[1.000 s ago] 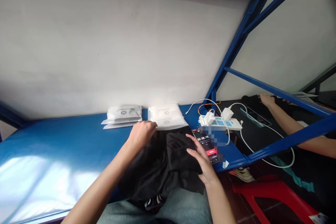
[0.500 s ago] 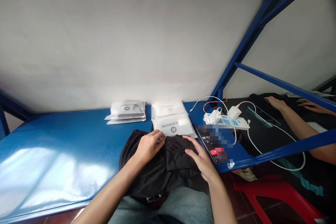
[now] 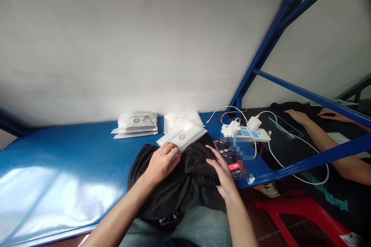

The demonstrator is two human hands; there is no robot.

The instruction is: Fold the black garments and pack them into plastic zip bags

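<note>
The left hand [image 3: 162, 162] pinches the near edge of a frosted white ROCKBROS pouch [image 3: 182, 136], thumb on top. The pouch lies tilted over the far side of the black garment [image 3: 179, 189], and its contents cannot be made out. The garment sits bunched at the front edge of the blue table [image 3: 72, 170]. The right hand [image 3: 222, 170] lies open and flat on the cloth, just beside a phone [image 3: 228, 154]. A stack of similar pouches [image 3: 136, 122] rests by the wall.

Soft matt black cloth garment [image 3: 179, 189], creased. Smooth frosted white plastic pouch [image 3: 182, 136], faintly sheeny. Glossy blue painted tabletop [image 3: 58, 170], mirroring light. Shiny dark glass phone screen [image 3: 227, 158]. Smooth white plastic power strip [image 3: 255, 134]. Matt pale plaster wall [image 3: 116, 46]. Blue painted metal frame bar [image 3: 304, 91], semi-gloss.
</note>
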